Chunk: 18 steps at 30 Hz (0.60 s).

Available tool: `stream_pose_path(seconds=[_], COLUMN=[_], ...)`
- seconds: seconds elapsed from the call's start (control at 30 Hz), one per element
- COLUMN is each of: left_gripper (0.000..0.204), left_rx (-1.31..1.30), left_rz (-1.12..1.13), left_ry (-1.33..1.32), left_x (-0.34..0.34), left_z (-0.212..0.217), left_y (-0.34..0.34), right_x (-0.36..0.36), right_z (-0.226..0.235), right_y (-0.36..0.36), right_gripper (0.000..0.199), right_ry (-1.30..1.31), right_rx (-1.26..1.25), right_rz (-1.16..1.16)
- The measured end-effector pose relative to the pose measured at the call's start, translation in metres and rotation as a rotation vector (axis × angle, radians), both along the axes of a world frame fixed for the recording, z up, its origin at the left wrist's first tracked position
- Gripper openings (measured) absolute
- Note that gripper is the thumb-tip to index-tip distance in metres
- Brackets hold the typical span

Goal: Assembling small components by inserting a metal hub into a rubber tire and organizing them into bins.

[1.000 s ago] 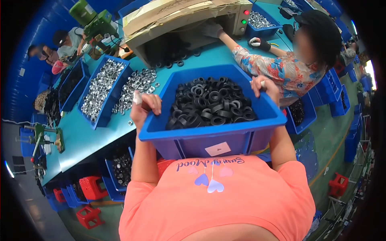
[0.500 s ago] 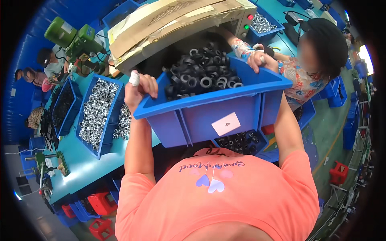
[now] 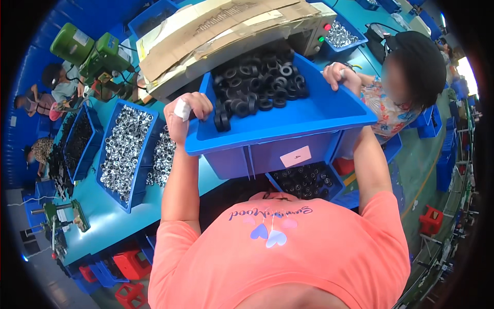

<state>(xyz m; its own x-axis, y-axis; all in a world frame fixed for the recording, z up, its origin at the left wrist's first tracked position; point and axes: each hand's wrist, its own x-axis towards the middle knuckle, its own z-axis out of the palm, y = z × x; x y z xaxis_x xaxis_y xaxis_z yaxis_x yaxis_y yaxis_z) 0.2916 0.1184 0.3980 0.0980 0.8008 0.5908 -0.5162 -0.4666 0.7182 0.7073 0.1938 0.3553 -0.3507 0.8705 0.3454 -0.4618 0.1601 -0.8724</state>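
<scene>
I am getting one plain marking up close: a white rectangular label (image 3: 295, 156) is sitting slightly askew on the near outer wall of the blue bin (image 3: 282, 135), bearing a single dark character. Across the coral shirt (image 3: 278, 268), dark cursive lettering (image 3: 270, 212) is running upside down to my view, with printed hearts (image 3: 267, 237) hanging below it. On the green motor (image 3: 71, 44) at upper left, a pale plate (image 3: 81, 37) is showing, too small for me to read.

Both hands are gripping the bin, set well apart on opposite side rims. The left hand (image 3: 188, 112) is curling its fingers over the left rim, its thumb wearing a white wrap (image 3: 181, 109); the right hand (image 3: 340, 76) is clasping the right rim, knuckles up. Both forearms are reaching forward beside the bin.

The bin is hanging before the cardboard-topped housing (image 3: 216, 33), its black rings (image 3: 257, 85) crowding toward the far end and leaving the near floor bare. I cannot tell whether its far end is touching the housing. To the left, another blue bin (image 3: 142, 177) is holding silvery rings (image 3: 123, 149) on the turquoise bench (image 3: 100, 226).
</scene>
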Motion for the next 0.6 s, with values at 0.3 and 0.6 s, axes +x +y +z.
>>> stream_pose_path(seconds=[0.3, 0.6], left_gripper=[0.065, 0.067], left_rx=[-0.109, -0.078], left_rz=[-0.04, 0.059], left_ry=[0.072, -0.001], left_x=[-0.006, 0.007], left_z=[-0.013, 0.013], left_y=[-0.02, 0.015], right_x=[0.0, -0.005], right_z=[-0.006, 0.032], right_y=[-0.016, 0.012], right_gripper=[0.021, 0.021], right_ry=[-0.073, 0.205], right_rx=[0.115, -0.128], right_rz=[-0.099, -0.025])
